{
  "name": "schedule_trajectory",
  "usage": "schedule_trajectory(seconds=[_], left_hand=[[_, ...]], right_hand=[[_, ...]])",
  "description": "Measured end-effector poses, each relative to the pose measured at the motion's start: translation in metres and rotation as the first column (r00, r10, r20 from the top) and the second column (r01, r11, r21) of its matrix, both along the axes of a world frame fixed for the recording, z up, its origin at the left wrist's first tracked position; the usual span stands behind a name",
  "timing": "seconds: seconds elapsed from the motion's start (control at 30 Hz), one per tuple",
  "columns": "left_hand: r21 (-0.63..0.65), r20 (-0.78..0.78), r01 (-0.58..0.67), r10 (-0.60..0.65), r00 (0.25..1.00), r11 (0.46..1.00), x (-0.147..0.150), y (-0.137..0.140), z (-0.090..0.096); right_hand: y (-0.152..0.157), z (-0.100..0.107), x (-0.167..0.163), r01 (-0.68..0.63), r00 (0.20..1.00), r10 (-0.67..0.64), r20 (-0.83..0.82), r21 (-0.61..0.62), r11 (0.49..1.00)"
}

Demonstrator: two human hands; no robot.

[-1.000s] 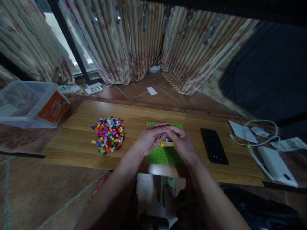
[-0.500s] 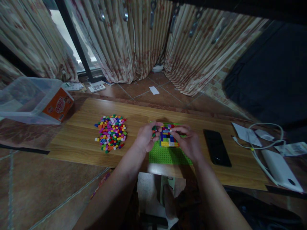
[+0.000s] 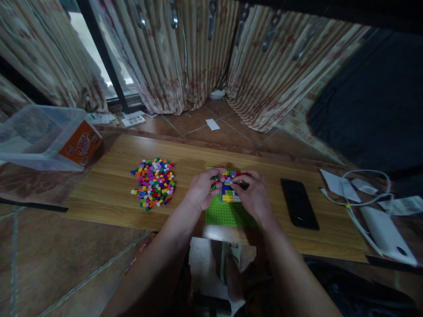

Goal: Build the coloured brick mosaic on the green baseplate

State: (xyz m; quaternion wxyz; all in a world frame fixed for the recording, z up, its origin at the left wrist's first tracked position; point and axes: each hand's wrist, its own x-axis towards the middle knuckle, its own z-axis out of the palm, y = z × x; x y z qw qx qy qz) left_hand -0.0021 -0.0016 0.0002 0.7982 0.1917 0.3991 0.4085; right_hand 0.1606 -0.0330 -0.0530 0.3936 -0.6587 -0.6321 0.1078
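Note:
A green studded baseplate [image 3: 228, 215] lies on the wooden board, and a block of multicoloured toy bricks [image 3: 226, 192] is built up on it. My left hand [image 3: 200, 189] rests at the left side of that build, fingers curled round several small loose bricks [image 3: 214, 182]. From the right, my right hand [image 3: 254, 193] reaches over the build with thumb and finger pinched at its surface. A tiny pale brick [image 3: 231, 183] shows at those fingertips. Part of the build and the plate's right side are hidden beneath my right hand.
A pile of loose toy bricks [image 3: 155, 182] sits on the left of the board [image 3: 112, 189]. A clear plastic bin [image 3: 42, 141] stands beyond its left end. On the right are a black phone [image 3: 299, 203], a white cable [image 3: 363, 171] and a white power bank [image 3: 390, 233].
My right hand has shifted slightly left and lower over the build, its fingertips now at the bricks. The left hand has stayed nearly still.

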Motion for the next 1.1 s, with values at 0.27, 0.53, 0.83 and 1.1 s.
schedule_trajectory(seconds=[0.27,0.53,0.83,1.1], left_hand=[[0.016,-0.056,-0.054,0.055,0.997,0.998,-0.001,-0.001,0.000],[0.080,-0.047,-0.064,0.068,0.997,0.995,-0.001,-0.001,-0.003],[0.106,-0.056,-0.065,0.072,0.996,0.992,-0.002,-0.001,-0.005],[0.054,-0.063,-0.075,0.078,0.995,0.996,-0.001,-0.001,-0.003]], right_hand=[[0.001,0.002,0.005,0.043,0.993,-0.046,-0.106,-0.033,0.999],[0.003,-0.001,-0.003,0.123,0.990,-0.123,-0.068,-0.001,0.992],[0.006,-0.006,-0.003,0.129,0.986,-0.130,-0.105,-0.012,0.992],[0.007,-0.008,-0.004,0.122,0.984,-0.120,-0.129,0.001,0.993]])
